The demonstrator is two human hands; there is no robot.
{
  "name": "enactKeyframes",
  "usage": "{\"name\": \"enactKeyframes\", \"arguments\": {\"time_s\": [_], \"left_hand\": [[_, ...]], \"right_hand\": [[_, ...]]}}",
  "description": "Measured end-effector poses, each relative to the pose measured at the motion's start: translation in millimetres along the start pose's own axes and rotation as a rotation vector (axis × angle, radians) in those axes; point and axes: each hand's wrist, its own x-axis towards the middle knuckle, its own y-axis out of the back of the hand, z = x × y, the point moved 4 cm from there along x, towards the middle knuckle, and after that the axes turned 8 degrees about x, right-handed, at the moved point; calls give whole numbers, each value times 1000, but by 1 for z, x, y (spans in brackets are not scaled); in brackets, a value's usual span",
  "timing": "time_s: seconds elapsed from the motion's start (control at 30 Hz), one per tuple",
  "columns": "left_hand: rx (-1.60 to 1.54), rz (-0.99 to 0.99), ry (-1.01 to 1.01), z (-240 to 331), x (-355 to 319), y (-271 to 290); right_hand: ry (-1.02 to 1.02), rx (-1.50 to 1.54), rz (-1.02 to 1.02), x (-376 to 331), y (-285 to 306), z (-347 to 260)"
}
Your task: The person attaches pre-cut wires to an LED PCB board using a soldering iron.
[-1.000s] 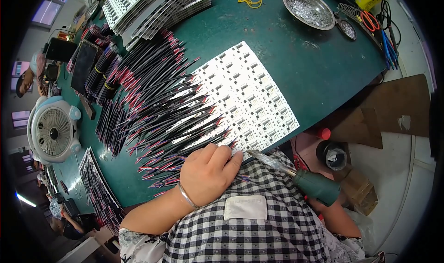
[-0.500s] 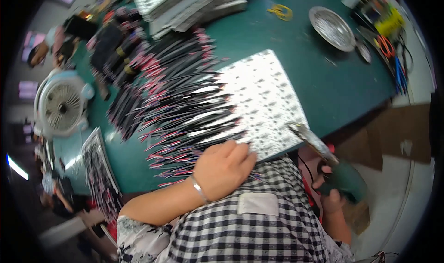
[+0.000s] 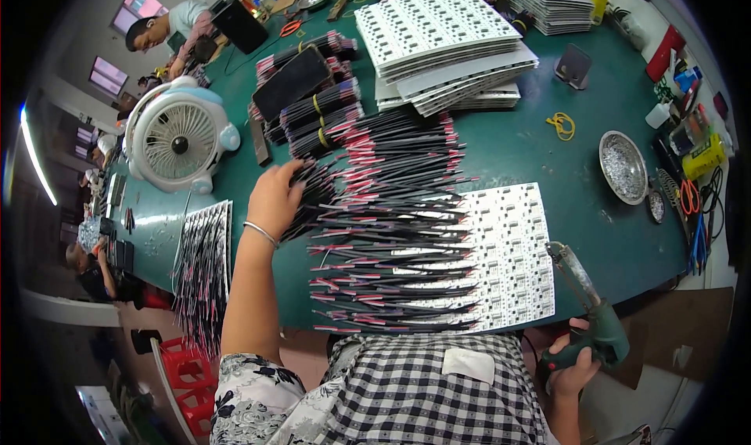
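Observation:
My left hand (image 3: 274, 196) is at a loose heap of black cables (image 3: 314, 194) with pink and red ends. Its fingers are curled in at the heap's left edge, closing on cables there; the fingertips are partly hidden. In my right hand (image 3: 575, 367) is a green soldering gun (image 3: 609, 337), its metal tip pointing up beside the right edge of a white circuit board panel (image 3: 512, 257). Rows of black cables (image 3: 391, 284) lie across the panel's left part, one end of each on the board, the other reaching left past it.
Behind stand a stack of white panels (image 3: 438, 34) and banded cable bundles (image 3: 321, 116) with a dark phone (image 3: 293, 82) on top. A fan (image 3: 178, 144) and a second wired panel (image 3: 205, 245) are at left. A metal dish (image 3: 623, 169) and scissors (image 3: 689, 197) lie right.
My left hand has left the near edge of the panel and reached up and left to the cable heap. The view has shifted. The soldering gun stays in my right hand.

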Motion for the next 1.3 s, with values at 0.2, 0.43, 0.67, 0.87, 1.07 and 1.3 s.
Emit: {"name": "enactKeyframes", "arguments": {"time_s": [0.2,0.43,0.67,0.87,1.07,1.3], "left_hand": [[-76,-15,-214,55,51,-17],[-27,-359,-518,142,102,-76],[133,-412,-516,151,113,-97],[-180,-201,-397,139,109,-76],[-893,260,14,83,80,-36],[-1316,580,260,36,43,-33]], "right_hand": [[-56,-9,104,2,2,4],[-10,-6,35,11,-6,2],[-22,31,118,12,-5,2],[32,4,67,11,-5,-4],[20,9,112,9,-10,-7],[-18,23,55,24,-13,-6]]}}
